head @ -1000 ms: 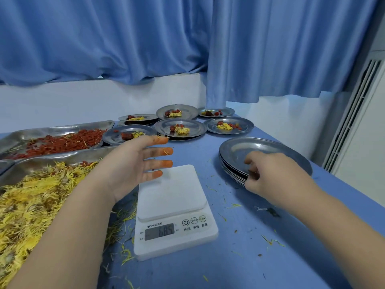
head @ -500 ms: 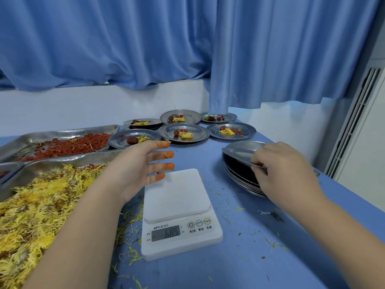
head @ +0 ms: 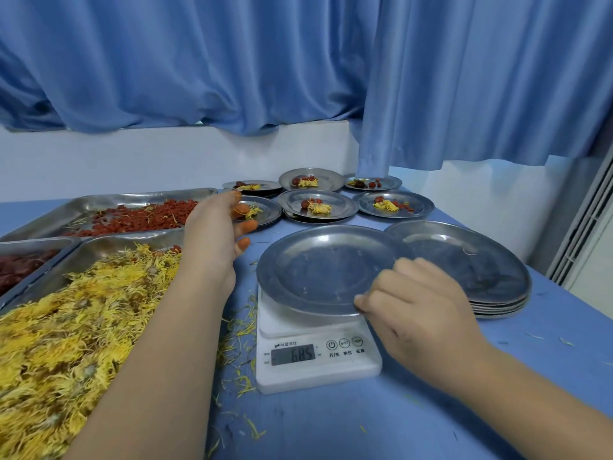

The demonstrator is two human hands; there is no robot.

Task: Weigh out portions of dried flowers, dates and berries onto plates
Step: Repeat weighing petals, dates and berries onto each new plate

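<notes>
Head view: my right hand (head: 418,313) pinches the near right rim of the empty round steel plate (head: 318,270), fingers curled over the edge. The plate sits over the platform of the white digital kitchen scale (head: 315,360); I can't tell if it rests fully on it. The display reads 685.

My left hand (head: 215,240) holds nothing. Its fingers are loosely spread and the tips are stained orange. It hovers just left of the plate, apart from it, at the far end of the steel tray (head: 109,242) heaped with yellow dried flowers (head: 66,343).

Red berries (head: 132,217) fill the tray behind it, and dark red dates (head: 20,267) lie at the far left edge. The stack of empty steel plates (head: 464,260) is just right of the scale, beyond my right hand.

Six filled plates (head: 316,207) stand at the back of the blue counter (head: 431,410), one of them partly hidden by my left fingers. Loose petals lie scattered left of the scale.
</notes>
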